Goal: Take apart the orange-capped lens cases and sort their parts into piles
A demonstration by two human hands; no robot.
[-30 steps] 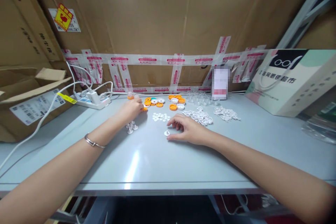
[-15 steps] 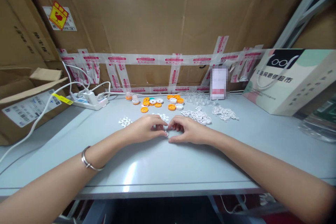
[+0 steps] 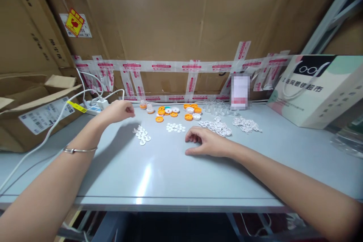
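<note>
Raised over the table's back left, my left hand (image 3: 122,111) has loosely curled fingers with a small gap and nothing visible between them. It is left of two small clear-and-orange pieces (image 3: 150,109) and above a cluster of white discs with raised stems (image 3: 142,135). My right hand (image 3: 198,141) rests near the middle, thumb apart from bent fingers, holding nothing. Behind its wrist lie white openwork pieces (image 3: 217,126). Small white pieces (image 3: 176,127) lie between the hands. Farther back are orange rings (image 3: 188,117), white rings (image 3: 196,116) and clear cups (image 3: 217,107).
At the left are an open cardboard box (image 3: 36,115), a power strip (image 3: 92,109) and white cables. A second pile of white openwork pieces (image 3: 246,124) lies right, near a paper bag (image 3: 306,94) and a clear container (image 3: 350,136). Taped cardboard (image 3: 159,26) stands behind.
My left hand has moved left and up, away from my right hand, and no longer holds the small white piece. More white discs lie in the left cluster. The view has shifted slightly.
</note>
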